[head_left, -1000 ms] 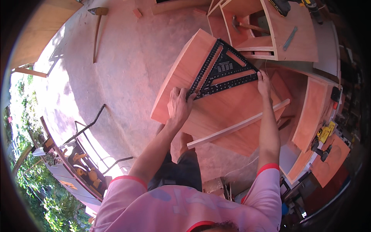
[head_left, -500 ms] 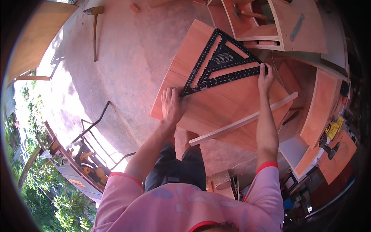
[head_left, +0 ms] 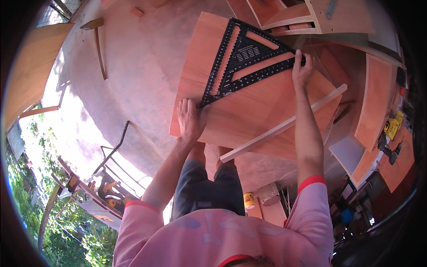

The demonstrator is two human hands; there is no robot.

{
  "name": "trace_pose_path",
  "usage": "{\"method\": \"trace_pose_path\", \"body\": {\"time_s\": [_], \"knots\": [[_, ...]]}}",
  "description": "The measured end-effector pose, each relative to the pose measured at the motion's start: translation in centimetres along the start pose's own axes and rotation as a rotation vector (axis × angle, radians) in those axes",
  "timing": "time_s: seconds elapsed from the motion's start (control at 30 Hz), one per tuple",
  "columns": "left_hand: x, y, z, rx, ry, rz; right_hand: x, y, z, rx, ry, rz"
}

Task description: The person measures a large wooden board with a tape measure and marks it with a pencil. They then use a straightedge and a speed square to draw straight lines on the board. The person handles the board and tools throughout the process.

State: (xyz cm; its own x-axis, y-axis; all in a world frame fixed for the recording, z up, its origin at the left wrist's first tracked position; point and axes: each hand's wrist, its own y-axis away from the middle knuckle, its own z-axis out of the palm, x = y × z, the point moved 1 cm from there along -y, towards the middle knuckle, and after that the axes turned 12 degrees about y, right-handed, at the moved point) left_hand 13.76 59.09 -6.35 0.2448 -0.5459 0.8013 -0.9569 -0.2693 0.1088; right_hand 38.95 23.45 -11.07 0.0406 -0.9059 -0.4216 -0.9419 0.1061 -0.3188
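A large wooden panel lies in front of me, tilted in the view. On it rests a black triangular speed square with slots, a toothed inner edge and white markings. My left hand is at the square's near left tip, fingers curled down on the panel and thumb side against the tip. At the square's right corner, my right hand pinches it between thumb and fingers, by the panel's far edge. A pale wooden strip crosses the panel's near right part, passing under my right forearm.
A mallet lies on the floor at far left. Wooden cabinet carcasses stand beyond the panel. To the right are a cordless drill and a yellow tool. A black metal frame stands left; a yellow tub is near my legs.
The whole view has shifted and turned a little, so the panel and square sit higher and further left. Both hands keep their places at the square's corners. The yellow tub has come into sight.
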Motion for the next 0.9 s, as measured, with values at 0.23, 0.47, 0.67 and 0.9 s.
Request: {"method": "trace_pose_path", "body": {"time_s": [0.23, 0.47, 0.67, 0.9], "knots": [[-0.2, 0.1, -0.4, -0.01, 0.0, 0.046, -0.6, -0.4, -0.6, 0.057, 0.12, -0.116], [-0.1, -0.1, -0.7, -0.031, 0.043, 0.03, -0.4, -0.3, -0.3, 0.074, 0.063, -0.114], [5.2, -0.4, -2.8, 0.037, 0.099, -0.136, -1.0, 0.1, -1.2, 0.072, 0.134, -0.22], [31.5, -0.2, -4.7, -0.31, 1.785, 0.374, -7.6, 1.4, 0.1, 0.155, 0.13, -0.532]]}}
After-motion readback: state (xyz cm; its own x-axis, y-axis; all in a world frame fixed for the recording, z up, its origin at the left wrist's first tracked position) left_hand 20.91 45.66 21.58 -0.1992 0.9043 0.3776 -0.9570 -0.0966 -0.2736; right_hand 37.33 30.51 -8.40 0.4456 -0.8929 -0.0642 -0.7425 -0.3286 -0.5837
